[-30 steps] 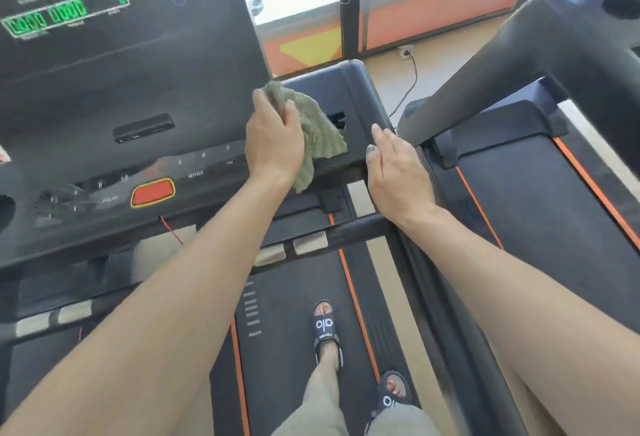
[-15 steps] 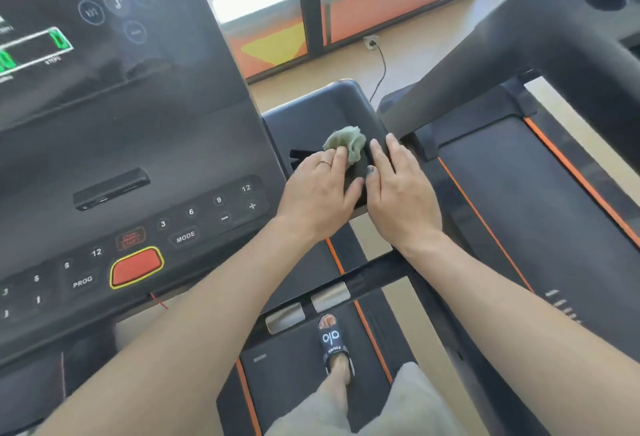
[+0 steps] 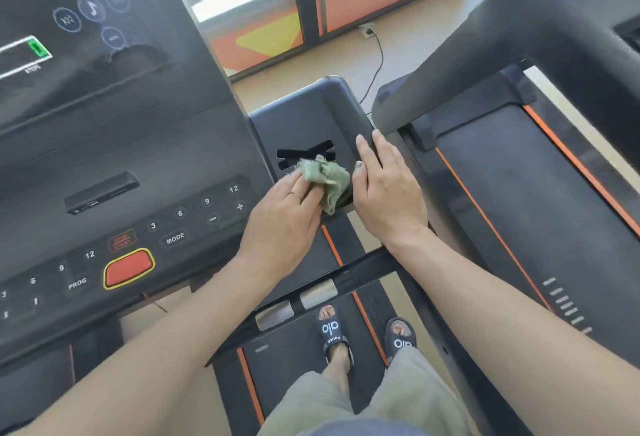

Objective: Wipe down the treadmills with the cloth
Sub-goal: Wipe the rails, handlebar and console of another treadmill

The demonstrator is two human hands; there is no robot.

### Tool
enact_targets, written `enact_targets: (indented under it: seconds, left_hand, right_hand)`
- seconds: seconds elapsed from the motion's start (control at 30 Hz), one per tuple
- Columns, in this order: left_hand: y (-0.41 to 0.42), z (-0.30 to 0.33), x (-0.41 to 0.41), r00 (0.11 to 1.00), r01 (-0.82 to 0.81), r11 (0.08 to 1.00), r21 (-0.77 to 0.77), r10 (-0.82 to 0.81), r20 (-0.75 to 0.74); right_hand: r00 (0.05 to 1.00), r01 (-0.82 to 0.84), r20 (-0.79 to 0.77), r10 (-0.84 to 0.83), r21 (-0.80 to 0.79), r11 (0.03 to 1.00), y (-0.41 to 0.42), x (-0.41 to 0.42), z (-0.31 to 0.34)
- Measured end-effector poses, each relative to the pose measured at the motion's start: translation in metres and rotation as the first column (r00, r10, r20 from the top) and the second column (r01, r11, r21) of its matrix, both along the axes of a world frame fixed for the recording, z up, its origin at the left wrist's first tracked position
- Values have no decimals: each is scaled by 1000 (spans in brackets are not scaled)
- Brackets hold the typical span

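Note:
A crumpled green cloth (image 3: 325,177) lies in the side tray (image 3: 304,113) at the right end of the black treadmill console (image 3: 138,165). My left hand (image 3: 284,217) presses the cloth down into the tray with its fingers laid over it. My right hand (image 3: 384,186) rests flat on the tray's right rim, fingers straight, just beside the cloth. I stand on the treadmill belt (image 3: 298,342) below the console.
A second treadmill (image 3: 512,193) stands close on the right, its thick grey handle arm (image 3: 485,54) slanting over the gap. A power cord (image 3: 379,57) runs from a floor socket by the window. The console carries a red stop button (image 3: 129,268) and number keys.
My left hand brought the cloth from the console's right edge down into the side tray, then drew it back toward the tray's near edge. My right hand stayed on the tray rim.

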State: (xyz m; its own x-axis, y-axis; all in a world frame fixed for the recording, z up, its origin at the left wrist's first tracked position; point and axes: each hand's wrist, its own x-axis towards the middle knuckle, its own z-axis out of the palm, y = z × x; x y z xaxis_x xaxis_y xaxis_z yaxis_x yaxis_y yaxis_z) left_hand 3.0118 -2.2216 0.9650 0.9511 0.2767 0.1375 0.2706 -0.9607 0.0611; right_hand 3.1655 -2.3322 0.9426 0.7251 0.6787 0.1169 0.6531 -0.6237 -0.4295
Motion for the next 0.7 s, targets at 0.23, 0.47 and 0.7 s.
enact_targets:
  seconds: [0.23,0.47,0.7]
  left_hand:
    - [-27,-10,-8,995,-17,997,76,25,-99]
    - [-32,-15,23,989,-23,994,107,38,-140]
    - [-28,-23,-21,959,233,927,294,-170,-225]
  right_hand:
    - [998,13,-59,-10,54,998,-3,-1,3]
    - [968,84,-247,-32,203,976,-3,5,11]
    - [973,78,-231,-29,208,975,-3,6,9]
